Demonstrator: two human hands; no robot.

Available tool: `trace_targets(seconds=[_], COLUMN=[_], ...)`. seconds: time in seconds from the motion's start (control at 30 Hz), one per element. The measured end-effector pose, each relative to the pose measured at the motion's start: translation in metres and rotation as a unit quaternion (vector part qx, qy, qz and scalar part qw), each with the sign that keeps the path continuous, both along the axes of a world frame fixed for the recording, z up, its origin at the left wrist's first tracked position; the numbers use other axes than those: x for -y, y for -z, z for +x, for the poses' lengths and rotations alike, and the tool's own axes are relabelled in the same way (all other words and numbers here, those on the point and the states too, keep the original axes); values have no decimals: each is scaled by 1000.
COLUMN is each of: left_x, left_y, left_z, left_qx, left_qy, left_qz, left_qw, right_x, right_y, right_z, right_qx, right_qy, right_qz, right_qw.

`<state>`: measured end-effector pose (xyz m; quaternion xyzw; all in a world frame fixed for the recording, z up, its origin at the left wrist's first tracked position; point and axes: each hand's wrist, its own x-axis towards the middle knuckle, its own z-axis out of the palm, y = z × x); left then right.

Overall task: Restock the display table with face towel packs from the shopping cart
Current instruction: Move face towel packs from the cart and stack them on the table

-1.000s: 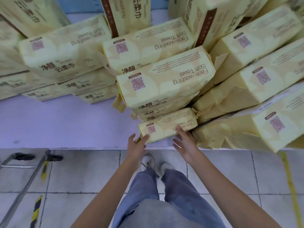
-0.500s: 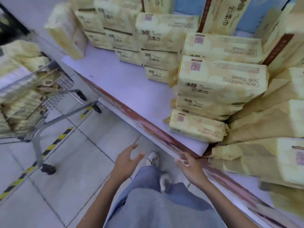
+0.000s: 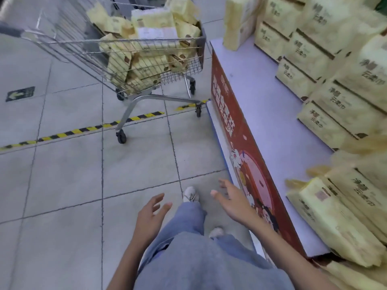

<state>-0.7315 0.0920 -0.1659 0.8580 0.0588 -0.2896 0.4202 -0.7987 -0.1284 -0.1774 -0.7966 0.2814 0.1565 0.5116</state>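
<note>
A wire shopping cart [image 3: 188, 40] stands ahead on the tiled floor, filled with several yellow face towel packs [image 3: 155, 21]. To my right runs the display table [image 3: 257, 97], its pale top edged by a red printed panel, with stacked yellow packs [image 3: 310, 49] along its far side and a low pack [image 3: 335, 222] near its front corner. My left hand [image 3: 151, 214] and my right hand [image 3: 232, 200] hang over the floor in front of my legs, fingers spread, both empty. The right hand is beside the table's red panel.
A yellow-and-black striped line [image 3: 83, 129] crosses the floor under the cart's wheels. A green arrow sticker [image 3: 20, 93] lies on a tile at left. Open tiled floor [image 3: 136, 164] lies between me and the cart.
The view has swung left from the table to the cart. Both hands let go of the low pack on the table and dropped, empty, in front of my legs.
</note>
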Motion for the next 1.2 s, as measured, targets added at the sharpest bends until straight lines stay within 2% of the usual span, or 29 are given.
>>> trace_targets(seconds=[0.23,0.5,0.73,0.93,1.2], left_x=[-4,34,102,163,198], left_y=[11,10,9,9,5], left_z=[79,213,332,422,492], left_qx=[-5,-4,9,8,3], left_qy=[-59,12,46,-4,-109], left_qz=[-18,-36,-50,-69,-82], left_qw=[998,999,998,998,991], right_x=[4,28,80,151,212], right_y=[3,8,20,15,-7], right_z=[101,188,261,378,531], right_qx=[6,-12,-49,-34,-5], right_qy=[-41,-8,25,10,-92], right_qz=[-2,16,10,-3,-31], right_qw=[999,1000,998,999,995])
